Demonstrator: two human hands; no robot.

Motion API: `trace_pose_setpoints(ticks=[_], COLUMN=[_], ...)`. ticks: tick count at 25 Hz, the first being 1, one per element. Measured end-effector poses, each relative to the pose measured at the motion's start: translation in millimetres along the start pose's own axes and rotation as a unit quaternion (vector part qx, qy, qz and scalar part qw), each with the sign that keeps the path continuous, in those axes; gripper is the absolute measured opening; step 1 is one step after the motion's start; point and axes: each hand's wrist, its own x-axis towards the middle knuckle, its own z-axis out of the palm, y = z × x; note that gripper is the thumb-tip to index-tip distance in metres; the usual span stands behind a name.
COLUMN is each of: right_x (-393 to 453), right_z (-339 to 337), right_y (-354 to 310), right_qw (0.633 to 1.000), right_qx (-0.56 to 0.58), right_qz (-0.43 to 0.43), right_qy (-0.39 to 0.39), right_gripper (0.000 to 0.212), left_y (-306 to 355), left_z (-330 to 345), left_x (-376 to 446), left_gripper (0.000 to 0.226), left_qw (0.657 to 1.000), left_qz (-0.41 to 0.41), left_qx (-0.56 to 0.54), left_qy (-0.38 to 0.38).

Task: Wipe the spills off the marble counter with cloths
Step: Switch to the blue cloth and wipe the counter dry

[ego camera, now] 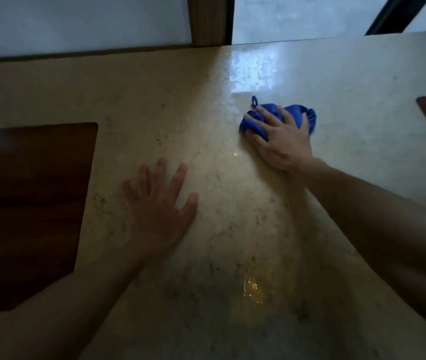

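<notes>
- Near edge of the marble worktop (206,120) has a yellowish wet patch (252,288), glinting.
- Left hand (158,211) lies flat on the stone, fingers (178,178) spread, holding nothing.
- Further off to the right, right hand (280,137) presses down on a bunched blue cloth (295,113), fingers splayed over it.
- Dark wood panel (30,203) at left.

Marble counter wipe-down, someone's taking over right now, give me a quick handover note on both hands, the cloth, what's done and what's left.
Right hand: pressing the bunched blue cloth onto the marble counter, fingers spread over it.
Left hand: flat on the counter, holding nothing.
Done: cannot tell; a wet sheen shows just beyond the cloth.
Left: a yellowish spill near the front edge, and a small yellow spot between the hands.
</notes>
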Motion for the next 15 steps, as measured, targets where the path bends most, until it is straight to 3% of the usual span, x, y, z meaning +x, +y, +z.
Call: trace_pose_setpoints(ticks=[5,8,11,15], right_x=[-160.4,-248.6,-346.0,-428.3], right_z=[29.1,41.5,52.8,75.5], right_y=[-26.1,-38.6,-58.7,-91.7], right_qw=[0.999,0.997,0.992,0.962], right_qx=[-0.004,0.003,0.006,0.016], right_qz=[0.026,0.076,0.127,0.267], right_qy=[0.025,-0.01,0.017,0.055], right_gripper=[0.054,0.054,0.053,0.054], left_y=[1.0,-3.8,-3.7,-1.7], left_z=[5.8,5.1,3.3,4.4], left_x=[1.3,2.6,3.2,0.2], left_gripper=[0.071,0.069,0.071,0.07], left_qw=[1.0,1.0,1.0,1.0], left_qz=[0.003,0.009,0.021,0.017], left_qx=[-0.011,-0.007,0.002,0.013], left_qy=[0.007,-0.002,-0.001,0.011])
